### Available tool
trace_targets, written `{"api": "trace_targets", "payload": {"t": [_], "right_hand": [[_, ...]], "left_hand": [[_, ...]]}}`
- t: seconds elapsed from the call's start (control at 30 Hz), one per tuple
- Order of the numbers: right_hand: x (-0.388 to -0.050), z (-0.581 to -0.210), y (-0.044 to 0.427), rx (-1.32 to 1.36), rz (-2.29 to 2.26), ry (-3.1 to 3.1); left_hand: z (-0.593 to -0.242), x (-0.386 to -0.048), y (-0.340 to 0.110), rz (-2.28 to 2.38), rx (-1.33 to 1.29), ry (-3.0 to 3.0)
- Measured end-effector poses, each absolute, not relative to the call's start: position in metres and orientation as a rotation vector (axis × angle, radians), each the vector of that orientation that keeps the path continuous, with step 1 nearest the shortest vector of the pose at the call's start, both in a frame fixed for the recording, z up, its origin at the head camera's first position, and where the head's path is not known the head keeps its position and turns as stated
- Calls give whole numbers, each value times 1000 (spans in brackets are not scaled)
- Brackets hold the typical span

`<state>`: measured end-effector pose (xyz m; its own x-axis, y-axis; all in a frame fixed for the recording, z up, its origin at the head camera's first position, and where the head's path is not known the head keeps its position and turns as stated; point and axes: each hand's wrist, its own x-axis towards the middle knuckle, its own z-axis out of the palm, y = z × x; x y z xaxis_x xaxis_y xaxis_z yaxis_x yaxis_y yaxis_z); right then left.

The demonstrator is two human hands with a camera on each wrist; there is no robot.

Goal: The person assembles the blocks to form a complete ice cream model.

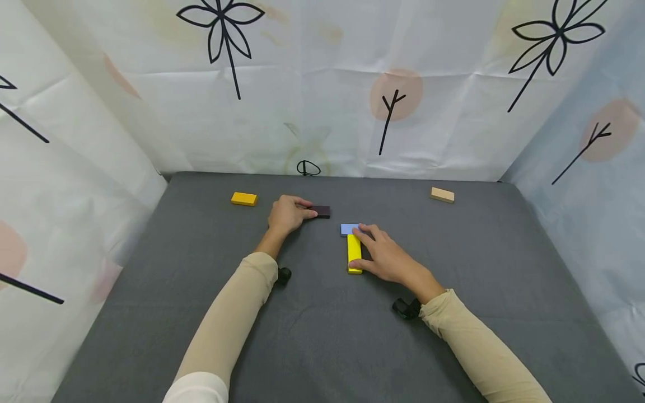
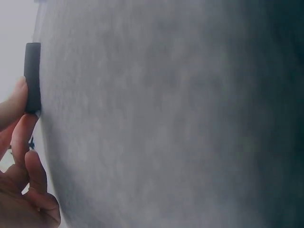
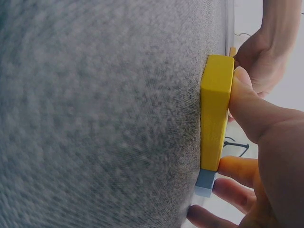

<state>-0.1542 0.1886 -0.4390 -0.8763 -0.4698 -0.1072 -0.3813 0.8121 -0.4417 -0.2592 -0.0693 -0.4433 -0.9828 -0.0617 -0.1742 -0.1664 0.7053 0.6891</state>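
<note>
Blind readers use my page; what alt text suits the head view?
A left hand pinches a dark block at a gray table while a right hand touches a yellow block with a blue block at its far end. Farther back lie an orange-yellow block, left, and a tan block, right.

2 sleeved arms [image 1: 229, 319] reach forward. The left hand [image 1: 287, 215] pinches with thumb and index finger, others curled; the right hand [image 1: 388, 258] spreads its thumb apart from its fingers.
</note>
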Motion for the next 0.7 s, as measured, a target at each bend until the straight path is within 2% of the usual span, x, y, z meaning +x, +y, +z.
{"api": "trace_targets", "payload": {"t": [0.7], "right_hand": [[-155,-441,188,-665,-633,2792]], "left_hand": [[-439,-255,-43,1160,-191,2740]]}}
